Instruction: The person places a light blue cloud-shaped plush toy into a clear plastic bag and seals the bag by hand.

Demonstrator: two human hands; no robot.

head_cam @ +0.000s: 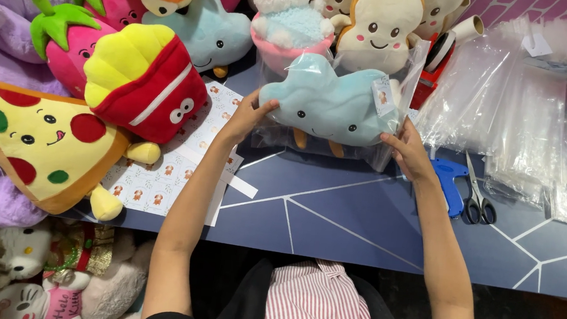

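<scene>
A light blue cloud-shaped plush toy (329, 105) with a small face and orange feet lies inside a clear plastic bag (401, 67) on the blue table (333, 212). A small paper tag (382, 96) hangs on its right side. My left hand (250, 115) grips the toy's left end through the bag. My right hand (407, 148) holds the lower right edge of the bag and toy.
Plush toys crowd the left and back: a pizza slice (32, 141), a fries box (143, 82), strawberries (68, 41), another blue cloud (209, 33), a toast (377, 27). Sticker sheets (159, 176) lie left. Clear bags (526, 126), scissors (478, 197) and a blue tagging tool (451, 181) lie right.
</scene>
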